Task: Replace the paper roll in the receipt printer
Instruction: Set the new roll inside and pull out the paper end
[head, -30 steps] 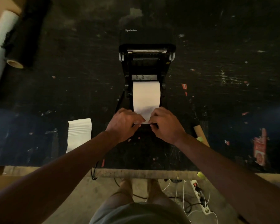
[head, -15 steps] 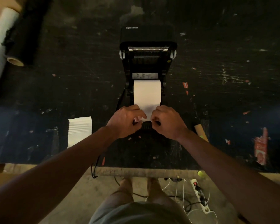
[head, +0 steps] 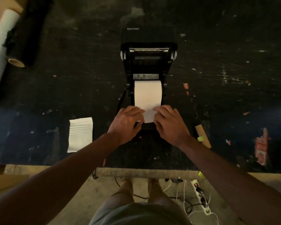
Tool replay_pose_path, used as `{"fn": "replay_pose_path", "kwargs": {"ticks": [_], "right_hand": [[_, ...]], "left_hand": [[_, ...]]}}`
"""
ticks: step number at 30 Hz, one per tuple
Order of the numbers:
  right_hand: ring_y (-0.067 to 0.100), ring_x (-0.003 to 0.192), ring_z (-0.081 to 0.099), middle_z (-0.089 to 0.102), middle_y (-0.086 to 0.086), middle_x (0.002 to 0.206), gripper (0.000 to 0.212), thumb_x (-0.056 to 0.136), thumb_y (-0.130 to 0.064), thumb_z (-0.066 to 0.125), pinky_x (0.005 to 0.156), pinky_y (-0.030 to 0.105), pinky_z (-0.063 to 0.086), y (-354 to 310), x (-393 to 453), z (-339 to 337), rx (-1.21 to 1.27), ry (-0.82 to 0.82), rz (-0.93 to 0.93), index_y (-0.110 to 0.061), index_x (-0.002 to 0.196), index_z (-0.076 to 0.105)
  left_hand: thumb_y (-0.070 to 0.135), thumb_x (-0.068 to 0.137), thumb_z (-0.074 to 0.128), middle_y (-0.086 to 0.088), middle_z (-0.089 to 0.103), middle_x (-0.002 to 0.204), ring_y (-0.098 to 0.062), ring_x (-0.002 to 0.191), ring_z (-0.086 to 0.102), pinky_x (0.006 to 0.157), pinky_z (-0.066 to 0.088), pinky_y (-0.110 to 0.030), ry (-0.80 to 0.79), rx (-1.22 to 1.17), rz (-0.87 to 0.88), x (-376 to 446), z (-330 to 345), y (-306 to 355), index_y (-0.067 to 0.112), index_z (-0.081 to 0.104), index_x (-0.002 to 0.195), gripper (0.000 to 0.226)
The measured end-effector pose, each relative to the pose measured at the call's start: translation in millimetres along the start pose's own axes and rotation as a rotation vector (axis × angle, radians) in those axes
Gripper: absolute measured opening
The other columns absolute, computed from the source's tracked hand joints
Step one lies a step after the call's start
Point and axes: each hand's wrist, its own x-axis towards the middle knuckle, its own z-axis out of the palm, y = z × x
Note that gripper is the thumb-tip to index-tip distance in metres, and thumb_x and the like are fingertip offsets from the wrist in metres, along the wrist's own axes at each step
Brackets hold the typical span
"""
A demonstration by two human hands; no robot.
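Note:
A black receipt printer (head: 148, 62) stands on the dark table with its lid swung up and back. A white paper roll (head: 147, 93) sits in its open bay, and a strip of paper runs from it toward me over the front edge. My left hand (head: 126, 123) pinches the strip's left edge and my right hand (head: 170, 124) pinches its right edge, just in front of the roll. The strip's end lies between my thumbs, partly hidden by my fingers.
A white folded sheet (head: 80, 134) lies left of my hands. A cardboard tube (head: 203, 135) with a yellow-green tag lies at the right. A black film roll (head: 23, 38) and a white roll (head: 2, 46) are far left. A power strip (head: 199, 194) and cables lie on the floor.
Both hands have slid a little away from me along the strip, closer to the roll, still pinching the paper. The printer has not moved.

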Motion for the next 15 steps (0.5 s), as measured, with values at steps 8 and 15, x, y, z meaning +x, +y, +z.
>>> {"fn": "replay_pose_path", "kwargs": {"ticks": [8, 15], "right_hand": [[0.032, 0.149, 0.041, 0.06, 0.015, 0.145, 0.016, 0.093, -0.017, 0.06, 0.116, 0.052, 0.039, -13.1, -20.1, 2.6, 0.121, -0.073, 0.025, -0.01, 0.107, 0.064], [0.032, 0.142, 0.05, 0.061, 0.016, 0.144, 0.021, 0.094, -0.018, 0.059, 0.122, 0.05, 0.034, -22.7, -35.0, -0.9, 0.141, -0.114, 0.023, -0.009, 0.112, 0.063]], "left_hand": [[0.018, 0.089, 0.069, -0.012, 0.071, 0.131, -0.03, 0.124, 0.065, 0.113, 0.046, -0.047, -0.068, -0.023, -0.011, -17.8, 5.0, 14.7, 0.012, 0.068, 0.111, 0.022], [0.02, 0.093, 0.067, -0.014, 0.056, 0.152, -0.03, 0.148, 0.044, 0.125, 0.027, -0.044, -0.133, -0.014, -0.019, -35.9, 8.1, 23.5, 0.016, 0.064, 0.112, 0.02]]}}
